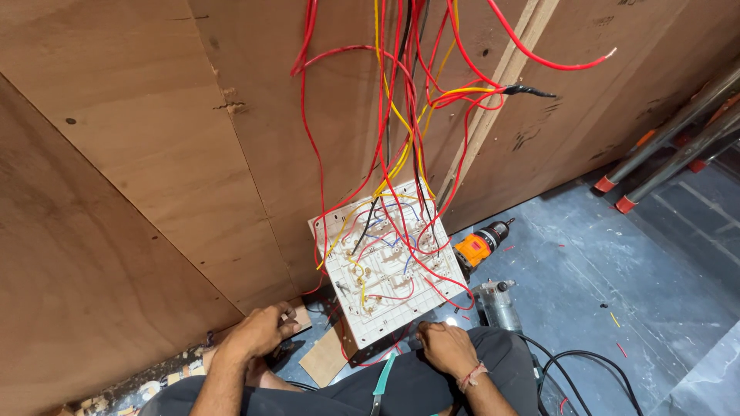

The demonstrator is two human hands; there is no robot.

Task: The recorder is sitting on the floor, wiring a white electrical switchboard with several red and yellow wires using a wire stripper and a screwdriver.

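1. A single head-worn camera looks steeply down from above the seated person, taking in lap, forearms and floor at close range.
2. It faces a plywood wall (154, 154) that fills the far and left part of the frame, tilted by the wide lens.
3. Near the bottom edge sit the left hand (258, 331) and right hand (445, 347), the closest things to the lens.
4. At centre, just beyond the hands, stands a white switch board (385, 270) with wires (401, 115) running up out of frame.
5. To the right the grey floor (617, 277) recedes toward ladder legs (663, 146) at the far right.
6. There is only this one view, so nothing is shared with another.
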